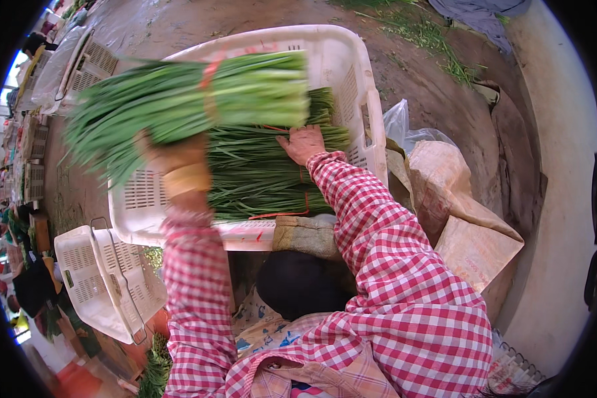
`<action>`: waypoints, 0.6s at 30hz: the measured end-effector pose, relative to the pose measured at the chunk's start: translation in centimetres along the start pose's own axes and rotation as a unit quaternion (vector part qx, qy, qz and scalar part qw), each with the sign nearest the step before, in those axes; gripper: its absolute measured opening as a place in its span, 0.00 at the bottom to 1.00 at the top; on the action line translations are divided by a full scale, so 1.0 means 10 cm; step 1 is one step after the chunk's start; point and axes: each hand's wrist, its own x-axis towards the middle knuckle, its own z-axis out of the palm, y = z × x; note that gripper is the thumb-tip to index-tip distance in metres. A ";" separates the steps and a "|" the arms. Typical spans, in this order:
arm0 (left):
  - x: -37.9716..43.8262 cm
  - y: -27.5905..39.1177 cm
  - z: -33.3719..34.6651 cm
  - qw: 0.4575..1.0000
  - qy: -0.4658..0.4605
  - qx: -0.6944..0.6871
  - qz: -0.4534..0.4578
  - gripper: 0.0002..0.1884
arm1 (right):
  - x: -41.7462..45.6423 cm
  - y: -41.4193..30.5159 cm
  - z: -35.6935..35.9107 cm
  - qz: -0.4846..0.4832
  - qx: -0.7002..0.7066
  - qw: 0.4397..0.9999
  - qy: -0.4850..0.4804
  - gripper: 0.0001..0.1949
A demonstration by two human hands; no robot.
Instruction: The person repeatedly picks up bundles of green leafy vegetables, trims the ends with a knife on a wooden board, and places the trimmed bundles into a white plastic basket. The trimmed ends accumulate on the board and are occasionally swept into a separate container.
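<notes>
Raised above the white plastic crate, a large bunch of green garlic chives with a red band around it is gripped from below by my left hand. Motion blurs that hand and the bunch, and a tan band circles the wrist. My right hand rests flat, fingers spread, on the banded chive bunches lying in the crate. Red ties show on several of these. Part of the lower layer is hidden by the raised bunch and my left arm.
A second white crate with a wire handle stands at lower left. Woven sacks and clear plastic lie right of the crate, near a pale wall. Loose greens litter the floor. People and more crates are at far left.
</notes>
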 end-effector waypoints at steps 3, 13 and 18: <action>-0.12 -0.57 -0.12 0.959 0.111 -0.006 -0.262 0.26 | 0.00 -0.01 -0.02 0.003 -0.008 1.000 -0.015 0.30; -1.49 2.35 -0.80 0.954 -0.096 0.183 -0.219 0.32 | 0.02 0.08 -0.29 0.020 0.026 0.996 -0.087 0.30; -3.03 3.37 -0.91 0.962 0.065 0.254 -0.079 0.33 | 0.16 0.05 -0.70 0.025 -0.026 0.989 -0.143 0.27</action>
